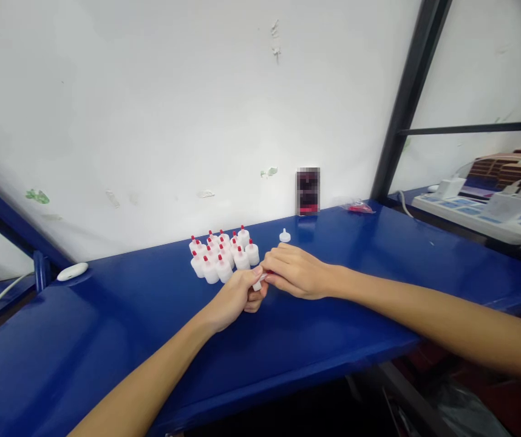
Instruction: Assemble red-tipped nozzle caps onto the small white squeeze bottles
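My left hand (237, 294) is closed around a small white bottle (257, 285), mostly hidden by the fingers. Against it, my right hand (297, 271) pinches a red tip cap (268, 274) at the bottle's nozzle end; whether the two are joined I cannot tell. Just beyond the left hand stands a tight group of several small white bottles (211, 271), upright, each with a red tip on its nozzle. Behind my right hand, a loose white nozzle cap (285, 235) without a red tip sits upright on the blue table (151, 315).
A dark box (308, 191), blurred out, leans by the wall. Beside it lies a clear bag with red pieces (359, 207). A white oval object (73, 271) rests at the left. Right of the black post (406, 103) are a power strip (483, 215) and cables.
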{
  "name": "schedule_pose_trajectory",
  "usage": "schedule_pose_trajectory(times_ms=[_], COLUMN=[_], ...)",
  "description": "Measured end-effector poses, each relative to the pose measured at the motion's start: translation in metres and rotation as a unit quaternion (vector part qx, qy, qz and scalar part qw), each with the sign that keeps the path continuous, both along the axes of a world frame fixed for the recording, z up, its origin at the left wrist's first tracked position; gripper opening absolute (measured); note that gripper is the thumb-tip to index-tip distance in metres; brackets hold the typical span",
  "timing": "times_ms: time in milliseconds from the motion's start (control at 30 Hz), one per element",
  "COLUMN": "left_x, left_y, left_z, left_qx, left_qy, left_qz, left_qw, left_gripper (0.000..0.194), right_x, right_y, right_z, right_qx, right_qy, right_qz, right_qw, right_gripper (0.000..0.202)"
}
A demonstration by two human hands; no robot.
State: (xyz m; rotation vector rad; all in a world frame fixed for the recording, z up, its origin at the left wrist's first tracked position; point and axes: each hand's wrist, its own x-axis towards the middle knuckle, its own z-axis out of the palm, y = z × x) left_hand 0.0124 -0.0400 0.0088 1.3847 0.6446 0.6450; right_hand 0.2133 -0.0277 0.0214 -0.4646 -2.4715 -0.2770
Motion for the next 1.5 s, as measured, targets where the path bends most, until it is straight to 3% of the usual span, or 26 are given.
schedule_pose_trajectory(times_ms=[100,300,633,1000,1100,1233,1500], left_x=[0.0,0.002,0.0,0.004,0.006,0.008,0.002], left_y=[0.002,0.002,0.0,-0.004,-0.003,-0.005,-0.01], left_z=[-0.002,-0.002,0.001,0.003,-0.002,-0.005,-0.004], left_qx=[-0.003,-0.004,0.001,-0.002,0.074,0.231,0.371], left_qy=[0.009,0.003,-0.001,0.001,0.031,0.077,0.181], left_qz=[0.027,0.026,-0.015,-0.016,0.014,0.099,0.111], left_qw=[1.0,1.0,1.0,1.0,0.997,0.965,0.904], left_gripper=[0.057,0.059,0.061,0.061,0.06,0.059,0.041], right_x=[0.0,-0.003,-0.006,-0.005,-0.004,-0.003,0.0], right_y=[-0.001,0.004,0.001,0.007,0.01,0.011,-0.003], right_z=[0.0,-0.007,-0.009,-0.013,-0.013,-0.011,0.002], right_qx=[0.001,0.074,0.143,0.114,0.125,0.111,-0.065], right_qy=[-0.039,-0.057,-0.01,-0.038,-0.024,-0.014,-0.16], right_qz=[-0.033,-0.101,-0.044,-0.062,-0.046,-0.022,-0.055], right_qw=[0.999,0.99,0.989,0.991,0.991,0.993,0.984], right_gripper=[0.024,0.022,0.022,0.029,0.027,0.025,0.016])
